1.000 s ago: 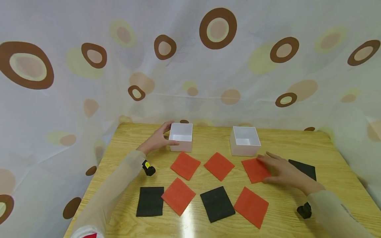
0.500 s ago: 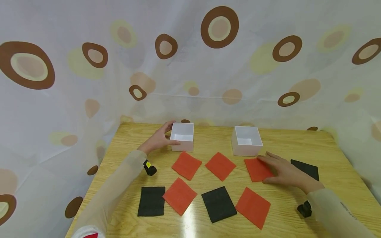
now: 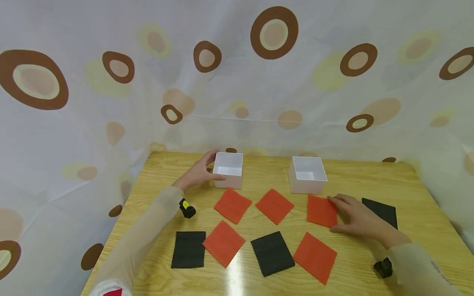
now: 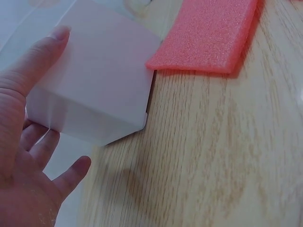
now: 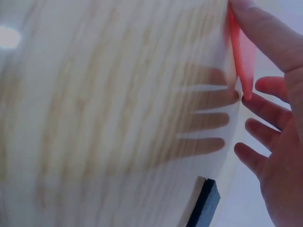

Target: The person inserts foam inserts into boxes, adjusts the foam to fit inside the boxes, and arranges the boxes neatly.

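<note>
My left hand (image 3: 199, 171) holds a white open-topped box (image 3: 233, 181) at the back left, thumb on its front face and fingers behind its side. In the left wrist view the thumb lies across the box wall (image 4: 104, 71). On the right, my right hand (image 3: 360, 218) spans the right edge of a red foam square (image 3: 319, 210), with thumb and a fingertip at its two corners. The right wrist view shows this foam square (image 5: 245, 56) edge-on between thumb and fingertip. The other fingers are spread over the table.
A second white box (image 3: 306, 187) stands at the back right. Several other red foam squares (image 3: 275, 206) and black squares (image 3: 272, 253) lie flat across the wooden table (image 3: 155, 279). A black square (image 3: 381, 210) lies partly behind my right hand. A patterned cloth (image 3: 237, 82) hangs behind.
The red foam square at my right hand has turned and now sits squarer to the table's edges. My right hand has drawn back a little to the right. My left hand stays on the box.
</note>
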Available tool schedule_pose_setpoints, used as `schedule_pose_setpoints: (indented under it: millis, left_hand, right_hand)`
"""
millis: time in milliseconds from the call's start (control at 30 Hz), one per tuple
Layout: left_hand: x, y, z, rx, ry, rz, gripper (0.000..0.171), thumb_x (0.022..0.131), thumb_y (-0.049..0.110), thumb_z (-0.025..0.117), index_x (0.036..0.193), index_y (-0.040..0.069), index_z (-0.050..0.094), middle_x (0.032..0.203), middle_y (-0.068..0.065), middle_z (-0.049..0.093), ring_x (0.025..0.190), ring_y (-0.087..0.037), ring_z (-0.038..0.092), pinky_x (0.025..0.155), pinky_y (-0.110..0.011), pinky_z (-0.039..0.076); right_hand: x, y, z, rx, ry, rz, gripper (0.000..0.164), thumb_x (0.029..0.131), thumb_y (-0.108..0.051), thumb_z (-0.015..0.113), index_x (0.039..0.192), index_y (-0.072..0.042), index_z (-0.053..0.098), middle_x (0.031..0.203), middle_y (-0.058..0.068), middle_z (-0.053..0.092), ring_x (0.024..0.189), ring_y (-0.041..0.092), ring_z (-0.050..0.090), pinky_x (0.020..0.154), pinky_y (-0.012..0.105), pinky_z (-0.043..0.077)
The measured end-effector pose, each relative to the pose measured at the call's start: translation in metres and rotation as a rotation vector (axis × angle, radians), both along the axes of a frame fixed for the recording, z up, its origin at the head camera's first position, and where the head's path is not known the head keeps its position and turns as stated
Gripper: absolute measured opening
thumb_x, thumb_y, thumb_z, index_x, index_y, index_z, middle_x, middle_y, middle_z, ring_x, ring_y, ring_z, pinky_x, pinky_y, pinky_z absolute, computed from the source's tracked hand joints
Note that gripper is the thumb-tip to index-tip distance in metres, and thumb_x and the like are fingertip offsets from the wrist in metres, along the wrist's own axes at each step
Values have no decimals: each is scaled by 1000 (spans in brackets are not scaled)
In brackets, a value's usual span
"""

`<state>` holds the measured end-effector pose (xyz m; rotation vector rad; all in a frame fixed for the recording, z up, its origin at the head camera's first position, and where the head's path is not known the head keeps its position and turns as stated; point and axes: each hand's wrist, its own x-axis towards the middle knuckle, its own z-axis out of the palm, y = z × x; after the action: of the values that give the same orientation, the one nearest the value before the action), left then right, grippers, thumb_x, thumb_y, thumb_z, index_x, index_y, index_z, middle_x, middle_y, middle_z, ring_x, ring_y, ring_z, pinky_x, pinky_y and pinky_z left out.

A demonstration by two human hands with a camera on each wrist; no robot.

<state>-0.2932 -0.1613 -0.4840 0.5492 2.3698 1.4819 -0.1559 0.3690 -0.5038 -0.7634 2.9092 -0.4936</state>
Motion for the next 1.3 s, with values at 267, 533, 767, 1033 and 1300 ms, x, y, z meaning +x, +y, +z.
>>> schedule_pose_setpoints:
  millis: [267,533,767,1033,1300]
  left_hand:
    - [0,0,-3,0,1,2,102,87,25,88,164,9,24,167,-10,33,155,-30,31,117,-55,38]
    - [-1,1,-4,-2,1,8,104,86,26,89,164,11,22,168,-9,31,155,-29,30,118,-54,38]
    - [-2,1,-1,3,8,-1,106,87,22,88,165,6,19,169,-12,29,156,-31,28,118,-56,37]
    - [-3,0,-2,-2,6,-7,106,87,23,87,165,6,18,169,-12,29,156,-31,28,118,-55,37]
    - [-3,-2,-3,-1,5,-8,105,87,23,87,165,6,18,169,-12,29,156,-31,28,118,-56,37]
  right_hand:
    - [3,-4,-2,36,16,-27,100,79,-56,86,147,8,51,135,24,54,120,43,54,97,63,50]
    - [3,-6,-3,18,22,-44,96,77,-61,86,141,4,54,132,23,55,117,41,56,95,63,52]
    - [2,-7,-1,35,39,-36,97,78,-62,85,144,1,52,130,20,57,114,39,58,94,61,52]
    - [3,-7,-4,38,60,-38,99,79,-56,87,144,9,51,128,21,57,113,38,58,93,59,53]
    - [3,-7,-5,46,68,-36,97,80,-56,86,144,9,53,137,25,54,123,44,53,99,64,49]
